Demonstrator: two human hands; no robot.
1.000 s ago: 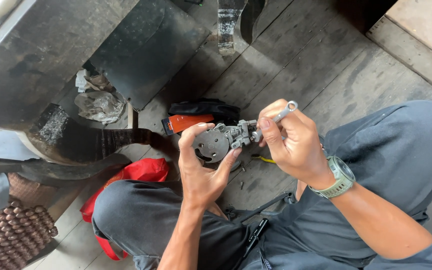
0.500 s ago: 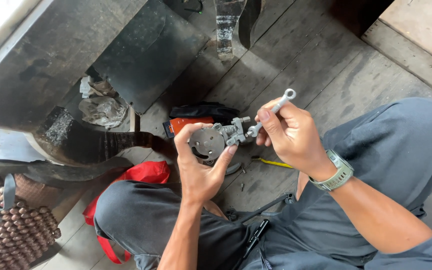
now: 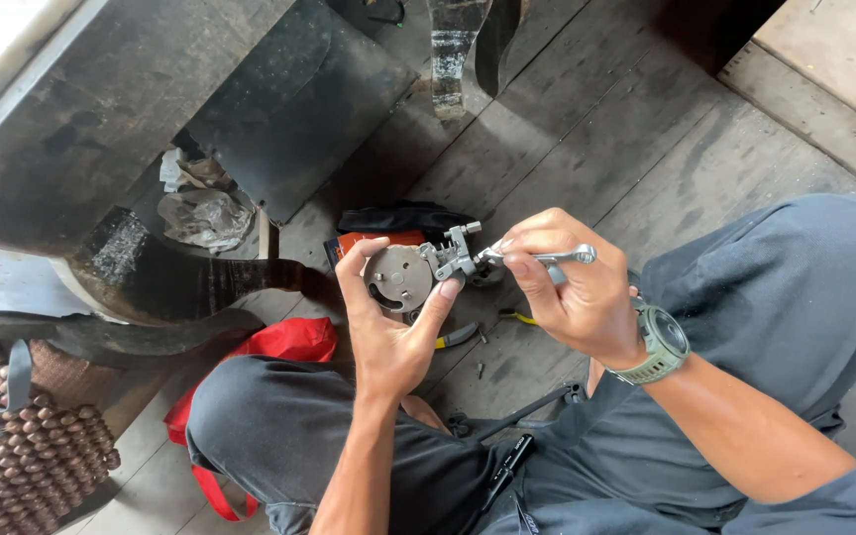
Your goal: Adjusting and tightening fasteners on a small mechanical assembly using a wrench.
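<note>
My left hand [image 3: 388, 332] grips a round grey metal part [image 3: 403, 277] with a small bracket [image 3: 453, 253] on its right side. My right hand [image 3: 567, 287] pinches a small silver wrench [image 3: 547, 258] whose left end sits on the bracket. I wear a grey-green wristwatch [image 3: 658, 347] on the right wrist. Both hands hover over my lap and the wooden floor.
An orange and black tool [image 3: 378, 233] lies on the planks behind the part. Yellow-handled pliers [image 3: 458, 337] lie below it. A red bag [image 3: 279, 347] sits by my left knee, a beaded mat [image 3: 22, 466] at far left, crumpled plastic [image 3: 205, 213] near dark metal sheets.
The wrench handle has swung down from pointing up-right to nearly level. My left hand still holds the round part in place.
</note>
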